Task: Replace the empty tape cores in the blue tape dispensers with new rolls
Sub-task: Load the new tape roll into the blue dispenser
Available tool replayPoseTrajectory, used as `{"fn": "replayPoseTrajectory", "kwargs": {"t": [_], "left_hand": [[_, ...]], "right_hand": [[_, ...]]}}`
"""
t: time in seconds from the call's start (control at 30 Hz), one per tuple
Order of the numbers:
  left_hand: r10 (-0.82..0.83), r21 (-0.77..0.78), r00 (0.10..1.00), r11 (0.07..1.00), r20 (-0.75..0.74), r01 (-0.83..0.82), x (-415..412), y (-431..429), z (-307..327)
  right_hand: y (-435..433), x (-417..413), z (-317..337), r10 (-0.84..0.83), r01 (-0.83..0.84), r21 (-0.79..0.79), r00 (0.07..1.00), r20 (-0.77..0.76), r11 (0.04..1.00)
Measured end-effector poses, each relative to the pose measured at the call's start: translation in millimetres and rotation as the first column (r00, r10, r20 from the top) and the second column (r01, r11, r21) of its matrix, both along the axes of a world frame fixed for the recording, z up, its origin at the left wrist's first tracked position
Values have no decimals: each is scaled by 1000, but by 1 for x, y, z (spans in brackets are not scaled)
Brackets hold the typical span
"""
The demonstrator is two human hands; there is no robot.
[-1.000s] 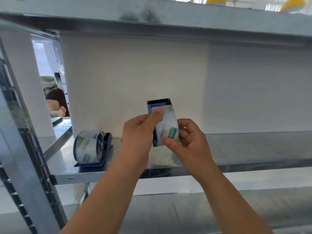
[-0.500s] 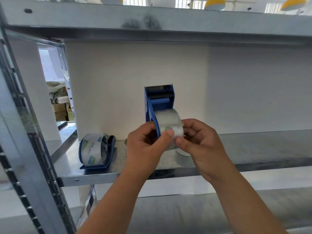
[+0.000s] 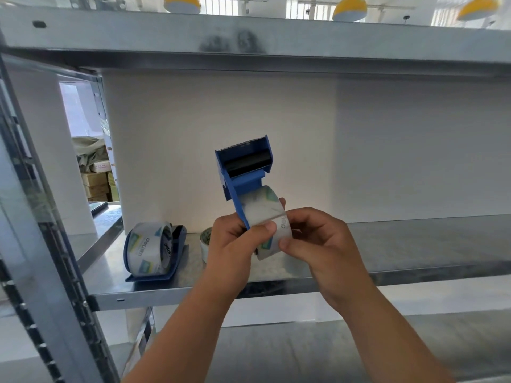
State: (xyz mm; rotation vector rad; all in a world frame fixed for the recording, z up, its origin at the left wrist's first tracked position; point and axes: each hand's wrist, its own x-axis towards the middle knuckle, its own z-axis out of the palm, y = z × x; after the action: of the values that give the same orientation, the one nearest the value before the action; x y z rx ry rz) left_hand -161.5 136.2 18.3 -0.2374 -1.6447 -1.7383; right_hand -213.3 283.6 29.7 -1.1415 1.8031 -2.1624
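Note:
I hold a blue tape dispenser (image 3: pixel 242 172) upright in front of the shelf, its cutter end up and tilted to the right. A clear tape roll (image 3: pixel 266 217) sits in it. My left hand (image 3: pixel 235 244) grips the dispenser's body from the left, thumb lying across the roll. My right hand (image 3: pixel 318 244) pinches the roll's lower right side between thumb and fingers. A second blue dispenser (image 3: pixel 166 261) with a full clear roll lies on the metal shelf (image 3: pixel 414 244) to the left. Behind my left hand another tape roll (image 3: pixel 205 241) is partly hidden.
The metal rack has an upper shelf (image 3: pixel 249 40) close above and a lower shelf (image 3: pixel 304 352) below. A slotted upright post (image 3: pixel 41 244) stands at the left. A white wall backs the shelf. Cardboard boxes (image 3: pixel 95 183) show through the gap at left.
The dispenser has risen and tilted its cutter end to the right. Both hands have shifted lower on the roll, and the view has moved up and closer.

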Motion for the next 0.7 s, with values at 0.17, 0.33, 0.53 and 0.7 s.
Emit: {"fn": "replayPoseTrajectory", "kwargs": {"t": [0.17, 0.33, 0.53, 0.7], "left_hand": [[156, -66, 987, 985, -44, -159, 3, 3, 1], [110, -151, 991, 981, -74, -120, 10, 6, 1], [70, -194, 997, 979, 34, -62, 19, 11, 3], [103, -147, 989, 985, 109, -86, 24, 12, 7]], "right_hand": [[0, 4, 2, -26, 26, 5, 1000, 8, 1000], [-3, 6, 5, -166, 168, -34, 985, 44, 985], [0, 1, 27, -228, 256, 103, 947, -225, 961], [-2, 0, 41, -228, 276, 132, 927, -299, 952]]}}
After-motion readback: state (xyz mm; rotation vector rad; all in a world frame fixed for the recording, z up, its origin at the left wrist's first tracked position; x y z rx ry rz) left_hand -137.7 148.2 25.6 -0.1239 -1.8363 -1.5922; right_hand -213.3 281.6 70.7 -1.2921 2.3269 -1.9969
